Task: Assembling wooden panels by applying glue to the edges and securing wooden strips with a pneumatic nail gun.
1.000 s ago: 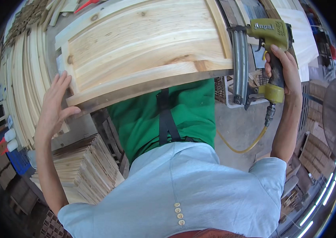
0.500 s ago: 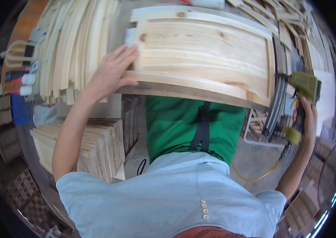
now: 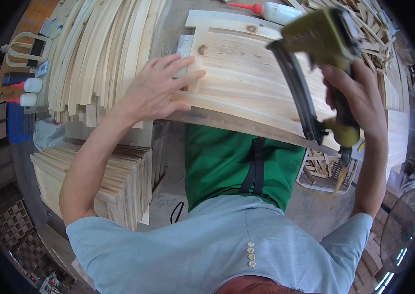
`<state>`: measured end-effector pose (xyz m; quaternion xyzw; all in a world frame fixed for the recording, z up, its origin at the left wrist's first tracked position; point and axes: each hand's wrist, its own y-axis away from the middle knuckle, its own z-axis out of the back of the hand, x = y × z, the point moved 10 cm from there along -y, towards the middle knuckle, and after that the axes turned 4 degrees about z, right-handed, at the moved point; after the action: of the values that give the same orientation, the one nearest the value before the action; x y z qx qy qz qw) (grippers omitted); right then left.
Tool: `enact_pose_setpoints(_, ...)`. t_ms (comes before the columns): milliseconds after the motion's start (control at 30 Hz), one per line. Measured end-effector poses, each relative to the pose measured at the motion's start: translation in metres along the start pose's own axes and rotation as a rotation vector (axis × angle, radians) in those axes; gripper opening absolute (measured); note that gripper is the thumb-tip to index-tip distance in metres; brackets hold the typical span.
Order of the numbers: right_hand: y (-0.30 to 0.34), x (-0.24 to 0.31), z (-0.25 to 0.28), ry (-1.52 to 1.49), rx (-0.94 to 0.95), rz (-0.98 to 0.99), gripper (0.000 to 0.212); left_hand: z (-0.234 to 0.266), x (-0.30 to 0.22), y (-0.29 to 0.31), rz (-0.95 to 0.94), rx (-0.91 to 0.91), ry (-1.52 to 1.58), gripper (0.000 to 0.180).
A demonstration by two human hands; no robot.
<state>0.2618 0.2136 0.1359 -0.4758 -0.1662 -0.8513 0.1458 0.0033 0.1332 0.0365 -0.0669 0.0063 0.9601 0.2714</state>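
Observation:
A pale wooden panel (image 3: 251, 63) framed with strips lies on the workbench in front of me. My left hand (image 3: 161, 88) rests at its left end, fingers spread over the frame strip and thumb by the near edge. My right hand (image 3: 359, 95) grips an olive-green nail gun (image 3: 318, 36) by its black handle. The gun is raised over the right part of the panel, its long dark magazine (image 3: 293, 85) slanting toward me and hiding some of the wood. A yellow air hose (image 3: 340, 182) hangs from the handle's base.
Long wooden strips (image 3: 102, 54) are piled left of the panel. White glue bottles with red nozzles lie at the far side (image 3: 278, 12) and far left (image 3: 32, 85). Finished-looking panels (image 3: 119, 191) stand stacked lower left. Offcuts fill a crate (image 3: 320, 169) below right.
My right hand has lifted the nail gun from beside the panel's right end to above it, leftward and up. My left hand stays at the panel's left end. The view has shifted slightly.

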Motion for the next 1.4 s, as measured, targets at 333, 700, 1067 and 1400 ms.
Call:
enact_pose_setpoints(333,-0.072,0.04,-0.072,0.118,0.207,0.121,0.032,-0.004,0.005,0.007,0.016,-0.035,0.079,0.077)
enact_pose_setpoints(700,-0.103,0.048,-0.1,0.168,0.196,0.194,0.035,0.001,0.003,0.003,0.044,-0.015,0.137,0.078)
enact_pose_setpoints(1067,-0.088,0.075,-0.104,-0.243,0.509,0.834,0.03,-0.001,0.005,0.0,0.033,-0.043,0.147,0.079)
enact_pose_setpoints(1400,-0.029,0.044,-0.124,0.106,0.356,0.059,0.026,0.0,0.021,0.012,0.1,-0.218,0.297,0.091)
